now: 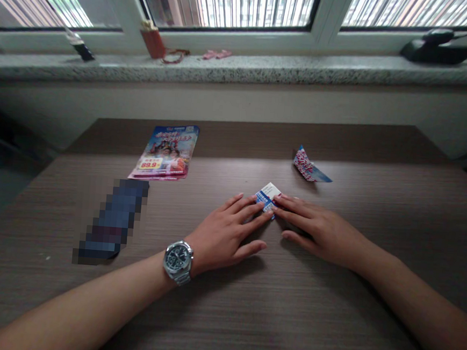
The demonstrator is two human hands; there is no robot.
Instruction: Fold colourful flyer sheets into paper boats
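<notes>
A small folded piece of printed paper [270, 192], white and blue, lies on the table between my hands. My left hand [233, 228], with a metal watch [178, 259] on its wrist, rests its outstretched fingertips on the paper's left and lower edge. From the other side, the fingers of my right hand [316, 227] lie flat over the paper's right edge. Both hands are palm down with fingers extended, and they cover part of the paper. Beyond my right hand stands a folded paper shape [309, 167] with raised flaps, printed in blue, red and white.
A stack of colourful flyers [166, 153] lies at the back left of the brown table [222, 314]. Nearer me is a dark, blurred-out flat object [112, 219]. On the stone windowsill [266, 67] are a red-brown case [153, 42], pink pieces [216, 54] and a black device [437, 50].
</notes>
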